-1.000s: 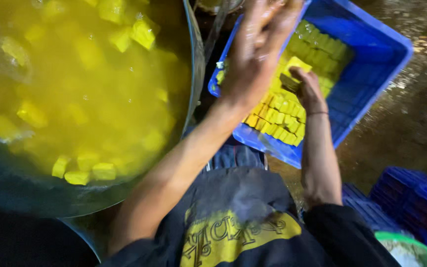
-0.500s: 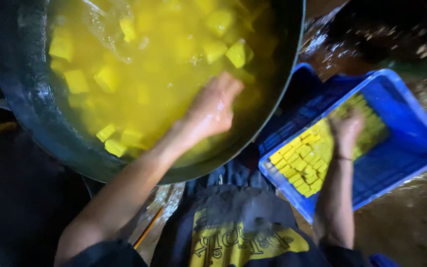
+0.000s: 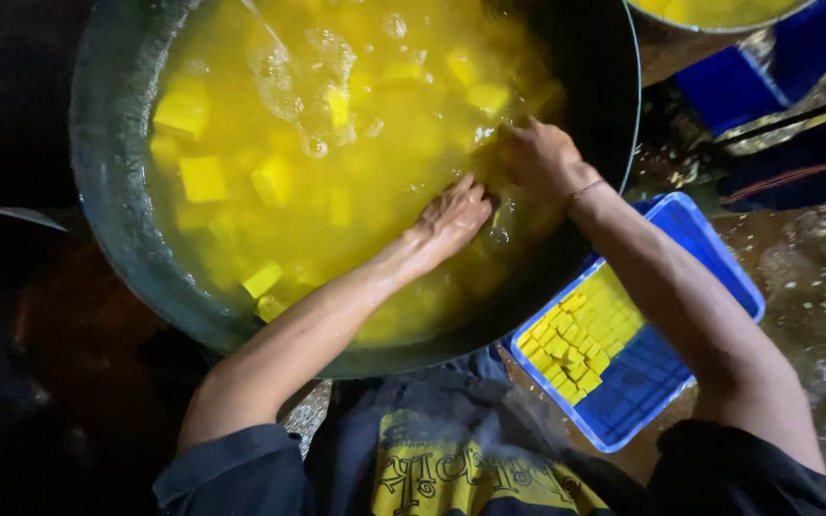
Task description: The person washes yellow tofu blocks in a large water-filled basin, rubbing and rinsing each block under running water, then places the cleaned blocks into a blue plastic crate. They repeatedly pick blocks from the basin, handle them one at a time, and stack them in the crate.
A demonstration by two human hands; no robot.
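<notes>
A wide metal basin (image 3: 107,220) holds cloudy yellow liquid with several yellow cubes (image 3: 203,177) floating in it. My left hand (image 3: 451,220) reaches into the basin near its front edge, and its fingertips are under the liquid. My right hand (image 3: 537,158), with a thin band at the wrist, is dipped in just beyond it, fingers curled down and hidden below the surface. Whether either hand holds a cube cannot be seen. A blue plastic crate (image 3: 709,248) sits at the lower right, under my right forearm, with rows of yellow cubes (image 3: 585,330) packed in it.
A second blue crate (image 3: 748,76) and the edge of another basin of yellow liquid (image 3: 719,11) lie at the top right. The floor (image 3: 815,287) on the right is wet and brown. The left side is dark.
My right hand has left the cubes in the blue crate and gone into the basin. My left hand, which was over the crate a second ago, now sits deeper in the liquid.
</notes>
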